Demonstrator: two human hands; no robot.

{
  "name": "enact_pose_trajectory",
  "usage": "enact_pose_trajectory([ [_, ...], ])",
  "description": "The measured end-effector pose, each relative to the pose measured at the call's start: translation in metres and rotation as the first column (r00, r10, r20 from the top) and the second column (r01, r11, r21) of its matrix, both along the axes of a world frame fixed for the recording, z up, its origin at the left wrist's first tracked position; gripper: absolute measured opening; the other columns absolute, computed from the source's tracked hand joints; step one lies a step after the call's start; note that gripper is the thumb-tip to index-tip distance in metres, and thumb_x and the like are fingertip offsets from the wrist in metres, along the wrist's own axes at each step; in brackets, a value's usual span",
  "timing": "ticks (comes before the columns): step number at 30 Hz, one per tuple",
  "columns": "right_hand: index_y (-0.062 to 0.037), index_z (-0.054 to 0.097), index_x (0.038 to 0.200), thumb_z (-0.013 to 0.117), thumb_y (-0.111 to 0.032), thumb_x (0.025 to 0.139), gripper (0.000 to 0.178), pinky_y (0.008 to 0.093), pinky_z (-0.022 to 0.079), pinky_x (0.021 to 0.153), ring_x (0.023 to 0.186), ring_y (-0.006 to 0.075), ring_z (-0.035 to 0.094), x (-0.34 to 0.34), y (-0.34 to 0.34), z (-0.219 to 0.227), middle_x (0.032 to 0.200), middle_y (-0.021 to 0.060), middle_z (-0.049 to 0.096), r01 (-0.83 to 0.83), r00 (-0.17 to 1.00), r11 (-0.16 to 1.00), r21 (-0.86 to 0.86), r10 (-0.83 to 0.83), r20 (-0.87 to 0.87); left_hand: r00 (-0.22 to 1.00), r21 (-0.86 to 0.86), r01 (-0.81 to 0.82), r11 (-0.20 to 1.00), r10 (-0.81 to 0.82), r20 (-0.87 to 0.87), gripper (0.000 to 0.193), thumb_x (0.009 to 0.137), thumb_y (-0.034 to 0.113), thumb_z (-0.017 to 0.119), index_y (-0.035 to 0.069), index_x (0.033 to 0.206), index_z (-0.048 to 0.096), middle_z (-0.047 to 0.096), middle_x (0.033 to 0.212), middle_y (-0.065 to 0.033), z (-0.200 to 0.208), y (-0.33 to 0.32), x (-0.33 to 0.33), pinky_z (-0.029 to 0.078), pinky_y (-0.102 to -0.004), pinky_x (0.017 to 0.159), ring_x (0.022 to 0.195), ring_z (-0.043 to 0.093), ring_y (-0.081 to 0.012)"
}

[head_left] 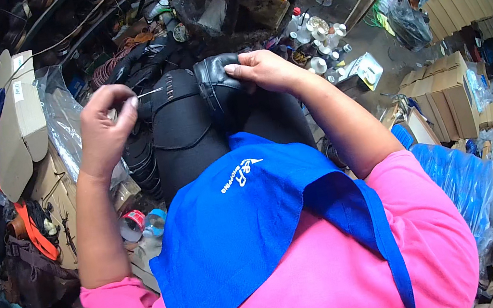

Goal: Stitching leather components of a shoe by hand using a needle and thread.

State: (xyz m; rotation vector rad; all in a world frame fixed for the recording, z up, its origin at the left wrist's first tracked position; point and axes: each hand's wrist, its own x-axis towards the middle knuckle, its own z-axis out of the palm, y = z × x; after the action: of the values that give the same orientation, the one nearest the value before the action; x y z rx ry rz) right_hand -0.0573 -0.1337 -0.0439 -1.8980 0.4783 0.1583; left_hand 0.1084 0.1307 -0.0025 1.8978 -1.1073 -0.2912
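My right hand (265,71) grips a black leather shoe (214,72) over my right knee, thumb on top and fingers hidden beneath. To the left, my left hand (111,122) is raised beside my left knee. Its thumb and fingertips pinch a thin, pale needle-like piece (150,92) that points at the knee. On that knee lies a dark band (170,88) with a row of short marks like stitches. A black cord (186,146) loops across my left thigh towards the shoe. A blue apron (235,202) covers my lap.
Several white and clear bottles (319,35) stand on the floor ahead to the right. Cardboard boxes (444,96) and blue plastic-wrapped material (462,178) are at the right. Beige shaped sheets (18,128) and clear plastic (60,114) lie at the left, near a red-capped container (133,223).
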Motion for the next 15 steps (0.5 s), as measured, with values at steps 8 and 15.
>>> enact_pose_trajectory([
  [8, -0.0048, 0.066, 0.089, 0.056, -0.036, 0.092, 0.033, 0.025, 0.043, 0.068, 0.068, 0.0066, 0.049, -0.003, -0.001, -0.014, 0.072, -0.0043, 0.058, -0.047, 0.998, 0.982, -0.183, 0.053, 0.023, 0.34, -0.655, -0.249, 0.714, -0.569, -0.749, 0.014, 0.097, 0.025, 0.048, 0.013, 0.09, 0.052, 0.049, 0.067, -0.0011, -0.024, -0.051, -0.035, 0.043, -0.028, 0.066, 0.062, 0.048, -0.0128],
  [15, -0.0118, 0.053, 0.067, 0.062, -0.033, 0.089, 0.032, 0.0223, 0.026, 0.053, 0.06, 0.0005, 0.032, -0.028, -0.014, -0.006, 0.063, -0.0112, 0.038, 0.053, 0.998, 0.985, 0.163, -0.055, 0.007, 0.323, -0.466, -0.322, 0.824, -0.367, -0.872, 0.019, 0.098, 0.024, 0.047, 0.015, 0.081, 0.045, 0.029, 0.057, 0.0042, -0.029, -0.057, -0.023, 0.027, -0.0219, 0.049, 0.047, 0.026, -0.0058],
])
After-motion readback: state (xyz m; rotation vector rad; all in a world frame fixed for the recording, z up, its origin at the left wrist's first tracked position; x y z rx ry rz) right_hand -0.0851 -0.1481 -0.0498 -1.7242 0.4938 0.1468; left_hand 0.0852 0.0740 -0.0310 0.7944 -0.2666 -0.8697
